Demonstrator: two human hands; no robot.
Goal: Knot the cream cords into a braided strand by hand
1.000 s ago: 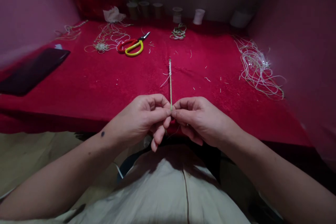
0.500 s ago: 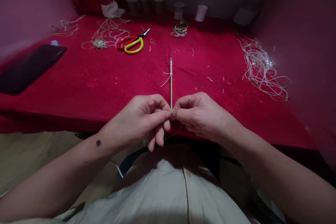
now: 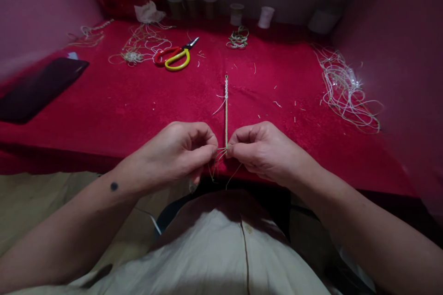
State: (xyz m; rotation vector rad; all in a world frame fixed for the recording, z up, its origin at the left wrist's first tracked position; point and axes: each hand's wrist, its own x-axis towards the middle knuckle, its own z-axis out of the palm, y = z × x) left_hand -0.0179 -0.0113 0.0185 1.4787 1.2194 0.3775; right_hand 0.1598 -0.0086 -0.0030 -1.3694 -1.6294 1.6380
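While the right hand (image 3: 265,150) pinches the near end of the green-and-white cord (image 3: 226,120), the left hand (image 3: 182,150) grips a thin strand (image 3: 222,149) out sideways, presumably keeping it separate. The cord runs straight away over the red cloth (image 3: 166,90), seemingly taut, though I can't make out any anchor. Fingertips partly hide its near end. Scissors (image 3: 176,61) lie beyond; behind, spools (image 3: 210,8) fade into shadow.

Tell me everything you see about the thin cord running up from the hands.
The thin cord looks like braided thread: a small loop at its far end, a whitish knotted stretch with loose pale ends, then a slim light-green length. It runs straight over the red cloth. The right hand pinches its near end, where fine strands splay toward the left hand, which grips some.
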